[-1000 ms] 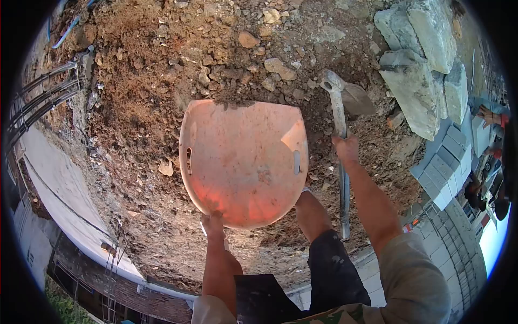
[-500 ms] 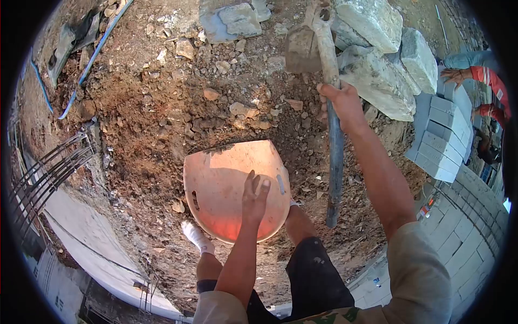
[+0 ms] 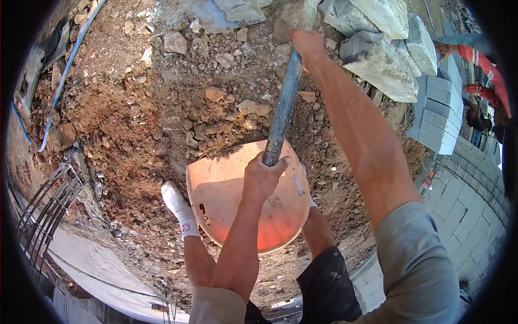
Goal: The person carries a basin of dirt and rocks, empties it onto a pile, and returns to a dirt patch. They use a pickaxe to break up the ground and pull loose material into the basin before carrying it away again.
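A long-handled tool with a dark, worn shaft (image 3: 283,110) slants over an orange scoop-shaped container (image 3: 226,189). My left hand (image 3: 263,178) is closed round the shaft's lower end, above the container. Farther up, my right hand (image 3: 309,47) grips the same shaft close to the tool's head (image 3: 287,22), which is partly hidden behind that hand. The container lies on the soil between my legs, its straight edge against loose reddish earth (image 3: 129,129). One slot shows at its left side and another at its right.
Large pale stone blocks (image 3: 383,65) lie at the upper right, with stacked grey blocks (image 3: 440,113) beyond. Another person's red sleeve (image 3: 488,70) shows at the far right. Rebar (image 3: 46,210) juts out at the left, below a blue hose (image 3: 70,67). Rubble covers the ground.
The shaft has swung from upright at the right to a slant over the container. My left hand has closed on its lower end. My right hand has moved up and left with it.
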### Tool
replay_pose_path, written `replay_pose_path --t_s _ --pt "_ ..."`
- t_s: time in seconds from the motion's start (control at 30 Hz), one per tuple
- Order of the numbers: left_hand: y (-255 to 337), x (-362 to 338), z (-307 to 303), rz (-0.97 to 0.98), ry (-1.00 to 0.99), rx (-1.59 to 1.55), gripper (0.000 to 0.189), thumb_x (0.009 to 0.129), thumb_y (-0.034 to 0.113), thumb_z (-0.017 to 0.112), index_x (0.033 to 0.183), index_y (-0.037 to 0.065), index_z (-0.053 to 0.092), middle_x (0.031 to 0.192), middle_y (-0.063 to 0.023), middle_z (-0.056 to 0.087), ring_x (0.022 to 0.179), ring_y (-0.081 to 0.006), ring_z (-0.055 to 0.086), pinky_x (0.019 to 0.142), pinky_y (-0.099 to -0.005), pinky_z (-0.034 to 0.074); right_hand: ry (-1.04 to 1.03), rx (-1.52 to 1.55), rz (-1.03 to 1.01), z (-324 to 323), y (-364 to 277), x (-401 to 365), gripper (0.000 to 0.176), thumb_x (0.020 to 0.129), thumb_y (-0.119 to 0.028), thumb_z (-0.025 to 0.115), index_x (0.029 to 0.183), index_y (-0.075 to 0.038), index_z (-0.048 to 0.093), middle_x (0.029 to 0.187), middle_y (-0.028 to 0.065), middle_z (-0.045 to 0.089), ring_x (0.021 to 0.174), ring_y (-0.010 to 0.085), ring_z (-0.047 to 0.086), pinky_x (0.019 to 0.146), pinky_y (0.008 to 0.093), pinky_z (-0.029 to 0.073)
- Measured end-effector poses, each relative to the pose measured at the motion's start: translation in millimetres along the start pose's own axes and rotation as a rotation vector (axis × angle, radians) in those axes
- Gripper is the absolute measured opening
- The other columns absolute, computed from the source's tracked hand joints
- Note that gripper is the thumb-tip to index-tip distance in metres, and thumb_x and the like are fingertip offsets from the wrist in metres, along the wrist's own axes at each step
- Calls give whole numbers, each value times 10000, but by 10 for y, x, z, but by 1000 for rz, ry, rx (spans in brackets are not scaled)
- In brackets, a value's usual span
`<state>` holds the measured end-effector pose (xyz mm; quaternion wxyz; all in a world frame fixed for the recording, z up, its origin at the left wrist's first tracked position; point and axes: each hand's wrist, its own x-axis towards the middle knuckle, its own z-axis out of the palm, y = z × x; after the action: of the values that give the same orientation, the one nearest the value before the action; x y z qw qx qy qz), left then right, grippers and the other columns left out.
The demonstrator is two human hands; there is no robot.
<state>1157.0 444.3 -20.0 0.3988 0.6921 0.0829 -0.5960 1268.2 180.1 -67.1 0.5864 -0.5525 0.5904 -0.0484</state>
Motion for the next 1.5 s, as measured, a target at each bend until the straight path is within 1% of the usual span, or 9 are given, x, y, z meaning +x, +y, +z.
replay_pose_path --t_s 0.23,0.4,0.63,0.7,0.83,0.93,1.13,1.3,1.5 --pt "-601 -448 -543 -27 171 92 447 742 440 721 843 17 616 702 -123 625 646 -240 618 651 -378 497 1 -71 20 588 410 -634 172 781 -104 617 862 43 580 661 87 520 491 215 546 421 350 458" --pt "-866 -734 -159 35 331 234 426 742 456 707 785 48 592 699 -150 643 699 -337 653 662 -434 503 -74 10 33 391 321 -974 125 778 -95 613 824 12 566 648 78 526 492 197 548 426 345 472" --pt "-2169 -1842 426 -235 258 328 413 670 447 811 778 93 628 613 -60 624 557 -224 620 579 -366 489 -61 229 278 -671 1226 -2558 183 751 -11 633 866 -37 493 670 75 523 496 199 554 466 371 519" --pt "-1922 -1756 469 -231 182 294 391 669 429 806 731 99 606 647 -88 626 640 -305 639 609 -421 497 -65 266 243 -811 1019 -2431 177 755 -9 626 863 -43 489 664 70 510 505 196 544 473 372 505" --pt "-1133 -892 221 229 265 327 384 670 419 800 744 96 606 647 -89 632 596 -316 631 584 -427 505 -26 426 95 -867 258 -1774 97 781 -56 588 790 -7 504 610 69 490 479 191 525 468 370 498" --pt "-510 -140 -164 275 194 422 404 700 464 762 792 96 623 689 -109 657 658 -319 654 623 -440 515 -74 534 -8 -658 113 -878 109 815 -97 578 760 -42 502 611 57 484 473 184 507 455 362 484" --pt "-1140 -825 -607 -155 188 524 446 716 508 721 875 98 650 756 -119 678 754 -319 669 718 -443 513 -76 259 453 284 1348 -1049 79 814 -155 575 829 -86 540 635 26 474 493 178 484 459 380 463" --pt "-1223 -1569 -424 -337 218 559 454 703 518 730 866 102 654 739 -126 672 733 -314 669 696 -440 507 -153 330 553 109 1561 -1616 135 773 -147 619 836 -41 562 679 71 519 494 209 530 449 384 489" --pt "-2696 -2579 416 -529 48 423 510 659 562 769 831 95 660 776 -111 675 791 -305 664 715 -413 503 -164 284 576 -621 1905 -3211 174 751 -76 622 870 -45 498 639 68 500 497 205 553 465 349 506"
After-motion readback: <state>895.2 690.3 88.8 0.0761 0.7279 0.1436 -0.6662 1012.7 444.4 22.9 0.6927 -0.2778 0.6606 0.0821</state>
